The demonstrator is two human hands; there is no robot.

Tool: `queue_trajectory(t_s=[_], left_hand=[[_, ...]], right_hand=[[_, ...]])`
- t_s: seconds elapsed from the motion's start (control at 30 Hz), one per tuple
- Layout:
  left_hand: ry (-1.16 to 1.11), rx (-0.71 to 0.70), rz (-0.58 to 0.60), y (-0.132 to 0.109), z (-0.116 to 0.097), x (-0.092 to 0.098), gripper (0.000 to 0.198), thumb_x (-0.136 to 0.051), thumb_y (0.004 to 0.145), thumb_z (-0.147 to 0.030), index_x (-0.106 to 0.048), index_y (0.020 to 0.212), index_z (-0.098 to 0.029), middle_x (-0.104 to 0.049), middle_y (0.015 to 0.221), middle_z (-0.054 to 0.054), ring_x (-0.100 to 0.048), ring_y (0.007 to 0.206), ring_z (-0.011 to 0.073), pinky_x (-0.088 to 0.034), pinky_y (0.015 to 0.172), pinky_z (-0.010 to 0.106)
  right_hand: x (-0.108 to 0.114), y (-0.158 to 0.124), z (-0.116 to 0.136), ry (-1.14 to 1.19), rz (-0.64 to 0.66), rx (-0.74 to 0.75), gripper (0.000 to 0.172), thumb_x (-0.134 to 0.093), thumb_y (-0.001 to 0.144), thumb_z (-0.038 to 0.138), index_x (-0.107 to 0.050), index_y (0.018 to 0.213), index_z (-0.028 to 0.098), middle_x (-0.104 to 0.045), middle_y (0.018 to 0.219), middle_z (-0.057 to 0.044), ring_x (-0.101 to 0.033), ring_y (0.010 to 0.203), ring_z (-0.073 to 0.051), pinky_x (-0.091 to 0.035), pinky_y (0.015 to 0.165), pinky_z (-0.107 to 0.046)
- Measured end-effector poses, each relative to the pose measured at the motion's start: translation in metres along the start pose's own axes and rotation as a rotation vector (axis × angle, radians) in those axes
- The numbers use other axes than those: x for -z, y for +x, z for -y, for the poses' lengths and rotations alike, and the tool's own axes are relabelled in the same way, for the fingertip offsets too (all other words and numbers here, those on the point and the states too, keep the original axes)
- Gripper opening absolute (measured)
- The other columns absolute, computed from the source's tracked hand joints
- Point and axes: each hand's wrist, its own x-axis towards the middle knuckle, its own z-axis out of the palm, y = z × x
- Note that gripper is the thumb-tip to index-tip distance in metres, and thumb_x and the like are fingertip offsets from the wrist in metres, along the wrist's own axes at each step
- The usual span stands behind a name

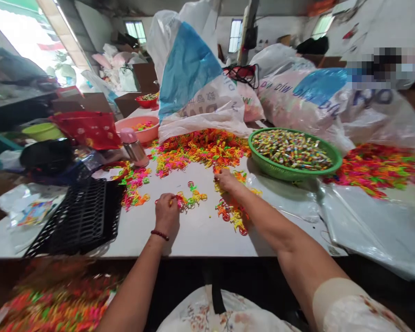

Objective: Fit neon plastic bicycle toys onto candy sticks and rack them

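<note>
On the white table (134, 237) my left hand (168, 210), with a dark red bead bracelet (159, 235), has its fingers curled together beside a small group of bright plastic pieces (195, 196). Some of these have wheel-like rings. What the fingers pinch is too small to make out. Farther forward, my right hand (228, 180) reaches to the near edge of a large heap of pink, orange, yellow and green plastic pieces (200, 147). Its fingertips are closed among orange pieces, and what they hold is hidden. Under the right forearm lies another cluster of pieces (237, 219).
A green basin (293, 174) of small multicoloured sticks stands right of the heap. Behind are big white-and-blue sacks (197, 69). At left are black plastic racks (79, 216), a pink-capped bottle (134, 147) and a pink basin (147, 133). More pieces (373, 170) lie at right.
</note>
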Motion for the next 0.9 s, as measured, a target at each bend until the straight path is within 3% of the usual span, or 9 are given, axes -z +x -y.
queue_trajectory(t_s=[0.13,0.27,0.37,0.47,0.53,0.63,0.7,0.8,0.9], left_hand=[[0.013,0.071,0.022,0.001,0.008,0.009,0.014,-0.047,0.080,-0.020,-0.061,0.078,-0.019,-0.064,0.086,0.005,-0.060,0.084,0.0200,-0.049,0.081,0.035],[0.161,-0.034,0.097,-0.006,0.018,0.020,0.014,-0.048,0.078,-0.012,-0.061,0.080,-0.019,-0.062,0.090,0.007,-0.058,0.092,0.0231,-0.047,0.088,0.040],[0.210,-0.175,0.133,-0.017,0.016,0.025,0.030,-0.050,0.074,-0.005,-0.061,0.098,-0.018,-0.060,0.105,0.010,-0.054,0.106,0.0254,-0.044,0.096,0.044],[0.223,-0.285,0.144,-0.026,0.007,0.025,0.043,-0.052,0.077,-0.006,-0.056,0.118,-0.018,-0.055,0.117,0.013,-0.050,0.113,0.0269,-0.043,0.100,0.046],[0.261,-0.335,0.182,-0.028,0.002,0.021,0.037,-0.054,0.080,-0.010,-0.058,0.116,-0.018,-0.055,0.116,0.013,-0.049,0.111,0.0276,-0.044,0.098,0.046],[0.327,-0.371,0.243,-0.027,-0.002,0.013,0.021,-0.054,0.081,-0.010,-0.064,0.097,-0.019,-0.057,0.108,0.012,-0.050,0.107,0.0275,-0.045,0.096,0.045],[0.332,-0.361,0.225,-0.025,-0.003,0.009,0.023,-0.053,0.079,-0.008,-0.064,0.096,-0.018,-0.057,0.107,0.012,-0.050,0.107,0.0268,-0.045,0.096,0.044],[0.355,-0.346,0.170,-0.022,-0.007,0.007,0.031,-0.052,0.077,-0.004,-0.062,0.104,-0.017,-0.058,0.108,0.012,-0.050,0.105,0.0263,-0.045,0.096,0.042],[0.456,-0.478,0.293,-0.019,-0.013,0.008,0.028,-0.051,0.081,-0.007,-0.064,0.103,-0.019,-0.059,0.113,0.011,-0.047,0.108,0.0278,-0.045,0.095,0.043]], right_hand=[[-0.010,0.018,0.015,-0.008,-0.009,-0.037,0.016,-0.058,0.077,0.011,-0.067,0.090,0.010,-0.061,0.104,-0.018,-0.052,0.094,-0.025,-0.040,0.082,-0.033],[-0.002,0.007,0.028,0.033,-0.092,-0.114,0.029,-0.057,0.078,0.014,-0.058,0.107,0.011,-0.060,0.106,-0.017,-0.053,0.086,-0.023,-0.042,0.076,-0.032],[0.009,-0.021,0.042,0.229,-0.205,-0.158,0.026,-0.046,0.088,0.020,-0.055,0.112,0.013,-0.064,0.091,-0.011,-0.054,0.074,-0.020,-0.042,0.070,-0.030],[0.013,-0.062,0.058,0.481,-0.219,-0.127,0.031,-0.041,0.092,0.024,-0.053,0.119,0.015,-0.067,0.088,-0.009,-0.059,0.073,-0.019,-0.045,0.070,-0.030],[0.011,-0.092,0.069,0.606,-0.177,-0.097,0.032,-0.042,0.092,0.026,-0.055,0.120,0.017,-0.068,0.091,-0.007,-0.062,0.075,-0.018,-0.047,0.072,-0.030],[0.001,-0.132,0.080,0.705,-0.095,-0.087,0.030,-0.044,0.092,0.029,-0.059,0.116,0.019,-0.070,0.093,-0.006,-0.064,0.078,-0.018,-0.049,0.075,-0.031],[-0.007,-0.154,0.086,0.725,-0.076,-0.091,0.030,-0.045,0.092,0.029,-0.060,0.116,0.019,-0.070,0.096,-0.008,-0.065,0.083,-0.019,-0.050,0.078,-0.033],[-0.018,-0.177,0.093,0.740,-0.081,-0.088,0.032,-0.044,0.092,0.029,-0.060,0.117,0.016,-0.070,0.106,-0.011,-0.065,0.095,-0.021,-0.050,0.085,-0.035],[-0.024,-0.190,0.098,0.768,-0.072,-0.079,0.032,-0.043,0.094,0.029,-0.060,0.117,0.016,-0.069,0.109,-0.011,-0.065,0.097,-0.021,-0.050,0.088,-0.036]])
